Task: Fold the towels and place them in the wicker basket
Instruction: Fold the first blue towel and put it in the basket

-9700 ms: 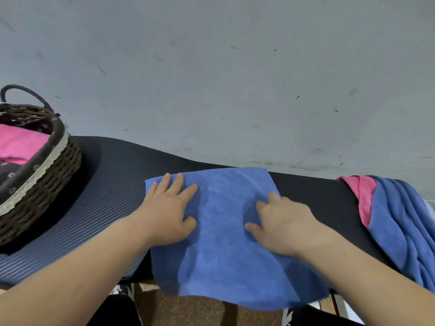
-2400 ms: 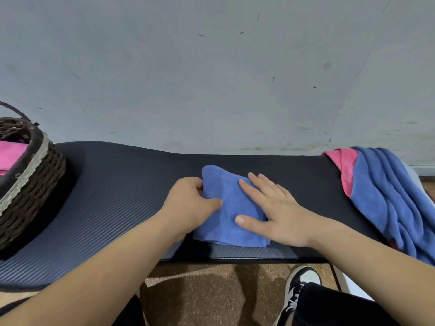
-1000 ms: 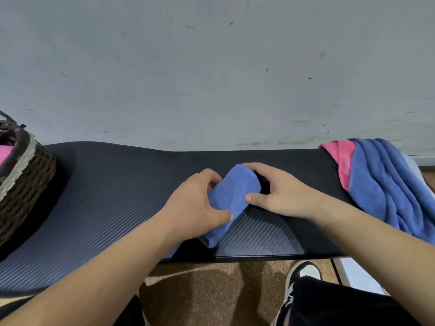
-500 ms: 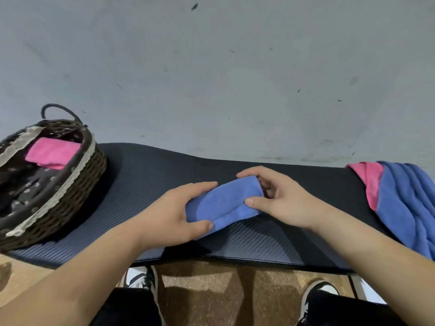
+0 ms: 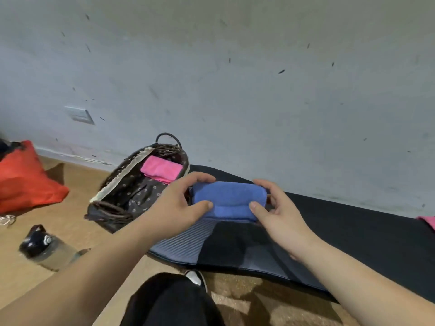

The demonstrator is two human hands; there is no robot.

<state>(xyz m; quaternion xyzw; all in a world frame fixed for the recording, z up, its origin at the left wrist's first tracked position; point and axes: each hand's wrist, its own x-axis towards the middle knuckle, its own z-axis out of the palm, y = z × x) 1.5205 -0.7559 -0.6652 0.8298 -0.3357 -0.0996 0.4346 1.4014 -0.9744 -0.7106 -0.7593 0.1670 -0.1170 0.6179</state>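
My left hand [image 5: 179,205] grips the left end of the folded blue towel [image 5: 229,200], with my thumb on its near face and my fingers curled over the far top edge. My right hand [image 5: 280,212] pinches the right end the same way, thumb in front and fingers wrapped behind. Between my hands the towel is a compact, rounded bundle lying level. I hold it over the left end of the dark ribbed mat [image 5: 353,231], but I cannot tell whether its underside clears the mat.

Just beyond my left hand sits the wicker basket [image 5: 122,175], lined with dark patterned cloth. A folded pink towel [image 5: 161,169] lies at its far end. A scrap of pink cloth [image 5: 427,220] shows at the right edge of the mat. On the brown floor to the left are a clear bottle [image 5: 47,250] with a black cap and a red bag [image 5: 23,182]. A grey wall runs behind everything.
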